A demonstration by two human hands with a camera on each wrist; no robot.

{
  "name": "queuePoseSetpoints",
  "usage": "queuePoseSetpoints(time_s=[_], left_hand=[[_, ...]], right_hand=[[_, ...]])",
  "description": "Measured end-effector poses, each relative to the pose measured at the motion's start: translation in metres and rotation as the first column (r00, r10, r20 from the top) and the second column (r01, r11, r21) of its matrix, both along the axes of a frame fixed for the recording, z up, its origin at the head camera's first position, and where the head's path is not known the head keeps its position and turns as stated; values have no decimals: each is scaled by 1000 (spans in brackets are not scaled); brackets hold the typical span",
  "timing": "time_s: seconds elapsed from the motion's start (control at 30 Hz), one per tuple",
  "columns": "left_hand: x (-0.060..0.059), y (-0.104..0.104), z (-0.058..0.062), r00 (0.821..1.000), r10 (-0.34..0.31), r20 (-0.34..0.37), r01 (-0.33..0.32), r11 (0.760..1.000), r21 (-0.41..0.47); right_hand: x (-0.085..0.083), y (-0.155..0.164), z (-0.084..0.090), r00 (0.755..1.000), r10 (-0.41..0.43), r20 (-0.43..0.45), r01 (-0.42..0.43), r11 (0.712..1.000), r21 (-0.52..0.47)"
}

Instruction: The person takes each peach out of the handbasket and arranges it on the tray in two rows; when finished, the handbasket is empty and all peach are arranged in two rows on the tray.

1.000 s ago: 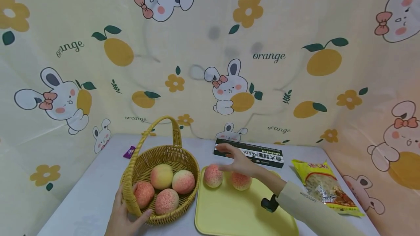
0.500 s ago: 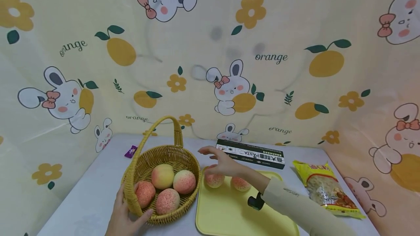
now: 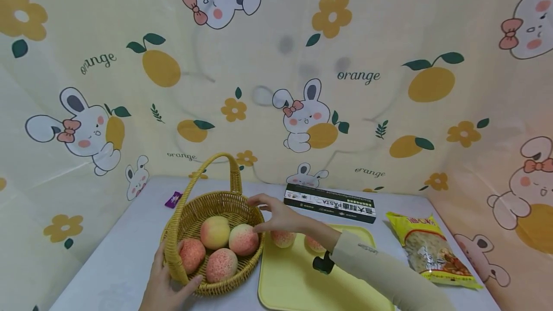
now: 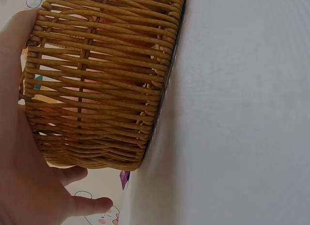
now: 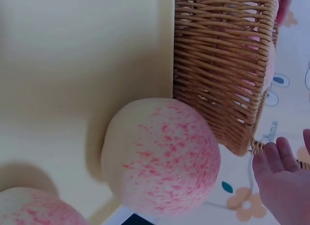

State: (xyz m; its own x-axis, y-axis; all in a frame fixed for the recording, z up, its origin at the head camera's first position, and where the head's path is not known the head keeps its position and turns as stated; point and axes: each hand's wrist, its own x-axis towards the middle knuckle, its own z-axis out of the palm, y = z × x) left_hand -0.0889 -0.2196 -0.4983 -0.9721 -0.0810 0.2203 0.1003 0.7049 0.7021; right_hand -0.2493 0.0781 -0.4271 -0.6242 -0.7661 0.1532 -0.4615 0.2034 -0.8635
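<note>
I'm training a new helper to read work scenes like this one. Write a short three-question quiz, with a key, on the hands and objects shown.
1. In the head view, how many round pink-and-yellow peaches show inside the yellow woven wicker basket?

2. True or false: the right hand is gripping a peach.

3. Which object lies just beyond the far edge of the pale yellow rectangular tray?
A. the small purple packet
B. the oblong black-and-white pasta box
C. the glossy yellow plastic bag

Key: 1. Four. 2. False; it holds nothing. 3. B.
</note>
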Motion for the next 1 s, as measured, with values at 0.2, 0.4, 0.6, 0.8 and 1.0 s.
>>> queuePoseSetpoints(time_s=[0.2,0.4,0.6,0.8,1.0], left_hand=[[0,0,0,1000,2,-20,-2,1000,-8],[0,-1,-1,1000,9,-17,-9,1000,-8],[1,-1,0,1000,10,26,-10,1000,3],[1,-1,1,999,9,38,-9,1000,-1],[0,0,0,1000,5,24,-5,1000,-3]], right_hand=[[1,-12,6,1000,-5,-6,5,1000,15],[-1,-30,15,1000,10,-16,-9,998,69],[-4,-51,27,996,74,-56,-64,985,159],[-5,-74,35,983,161,-94,-124,942,311],[-3,-91,40,968,226,-111,-161,894,419]])
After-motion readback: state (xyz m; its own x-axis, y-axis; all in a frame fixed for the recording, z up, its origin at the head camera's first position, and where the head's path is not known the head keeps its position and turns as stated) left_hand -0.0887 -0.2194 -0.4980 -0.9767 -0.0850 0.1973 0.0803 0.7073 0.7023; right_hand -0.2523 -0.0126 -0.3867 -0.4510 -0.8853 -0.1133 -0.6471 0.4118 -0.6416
